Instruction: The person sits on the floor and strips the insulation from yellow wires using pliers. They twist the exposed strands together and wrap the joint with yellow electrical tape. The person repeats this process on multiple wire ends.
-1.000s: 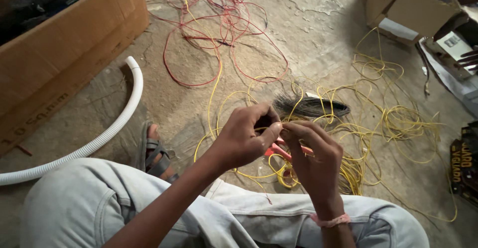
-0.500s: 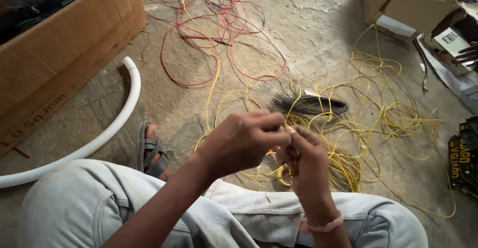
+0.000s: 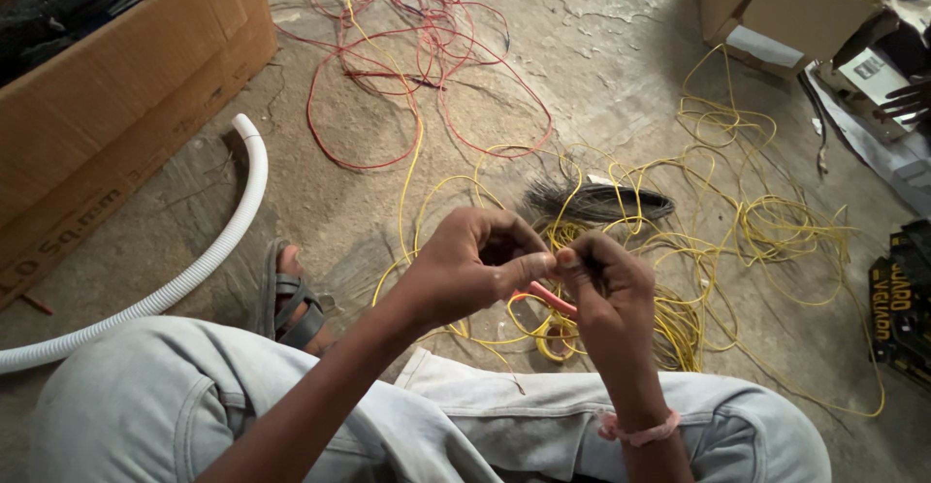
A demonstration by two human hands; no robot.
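In the head view, the left hand (image 3: 475,265) and right hand (image 3: 606,284) met fingertip to fingertip above the lap, both pinched shut on a short orange-red tool handle (image 3: 549,299) showing just below them. Behind them yellow wire (image 3: 718,250) lay tangled on the concrete floor (image 3: 601,66), red wire (image 3: 417,47) farther off, and a white corrugated hose (image 3: 208,250) beside a cardboard box (image 3: 116,85).
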